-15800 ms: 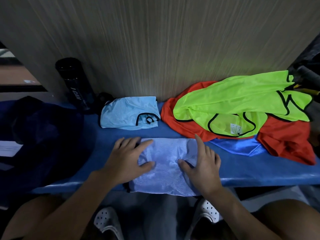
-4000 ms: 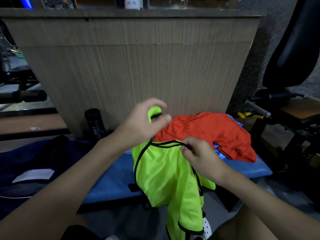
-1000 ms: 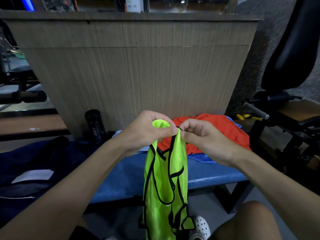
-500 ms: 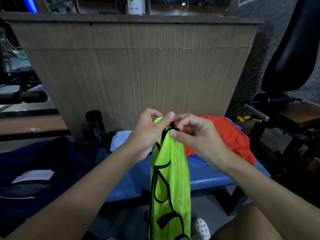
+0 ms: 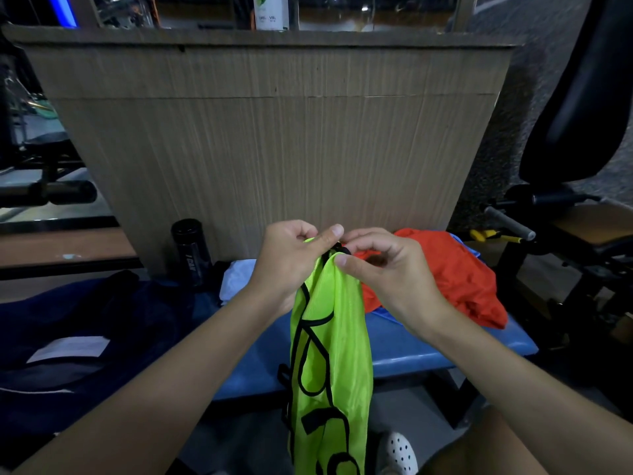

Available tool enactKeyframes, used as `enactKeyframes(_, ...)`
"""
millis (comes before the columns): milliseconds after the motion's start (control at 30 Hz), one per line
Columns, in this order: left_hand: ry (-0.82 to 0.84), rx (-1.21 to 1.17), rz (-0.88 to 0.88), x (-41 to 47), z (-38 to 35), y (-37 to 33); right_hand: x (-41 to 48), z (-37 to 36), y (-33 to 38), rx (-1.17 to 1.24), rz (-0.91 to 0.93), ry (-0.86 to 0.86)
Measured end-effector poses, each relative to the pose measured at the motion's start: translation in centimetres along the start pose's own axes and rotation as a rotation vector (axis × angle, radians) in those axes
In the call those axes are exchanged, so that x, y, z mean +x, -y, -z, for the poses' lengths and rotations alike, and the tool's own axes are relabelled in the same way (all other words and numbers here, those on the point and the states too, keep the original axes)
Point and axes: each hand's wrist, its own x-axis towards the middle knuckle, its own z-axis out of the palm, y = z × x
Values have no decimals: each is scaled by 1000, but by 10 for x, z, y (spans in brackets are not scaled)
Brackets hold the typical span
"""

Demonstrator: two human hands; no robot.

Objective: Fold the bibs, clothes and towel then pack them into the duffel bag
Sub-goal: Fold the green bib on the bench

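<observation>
Neon-green mesh bib with black trim (image 5: 330,337) hung lengthwise in the air, its tail dropping past the front edge of the blue padded bench (image 5: 411,351). Left hand (image 5: 291,262) gripped the bunched top. Right hand (image 5: 383,269) pinched the same top edge just beside it. Risk, as judged: slick mesh could slip from one pinch, leaving the halves misaligned and the fold crooked. Crumpled orange garment (image 5: 455,275) lay on the bench behind. Dark navy duffel bag (image 5: 68,320) sat at left.

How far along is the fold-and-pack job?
Done: a pale blue piece lies compact on the bench, apparently folded. In hand: left hand and right hand hold the green bib by its top, hanging unfolded. Left: the orange garment and blue cloth beneath it, heaped; nothing visibly packed in the duffel bag.
</observation>
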Motion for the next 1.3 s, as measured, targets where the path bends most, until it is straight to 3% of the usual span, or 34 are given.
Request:
enactKeyframes(300,140,-4,37,0,5,0,2,3,-8,-49,-59,-102)
enactKeyframes(633,151,-42,66,-5,-2,-10,4,10,-5,-92,-47,48)
enactKeyframes(733,193,-34,73,-6,0,-11,3,10,-5,-85,-72,-18)
enactKeyframes(867,220,107,-24,-4,12,-4,6,18,1,67,-165,-105)
enactKeyframes(1100,183,201,-220,-5,20,-5,15,32,0,95,-160,-168)
enactKeyframes(1300,140,304,-174,-5,13,-6,11,34,13,55,-38,-86)
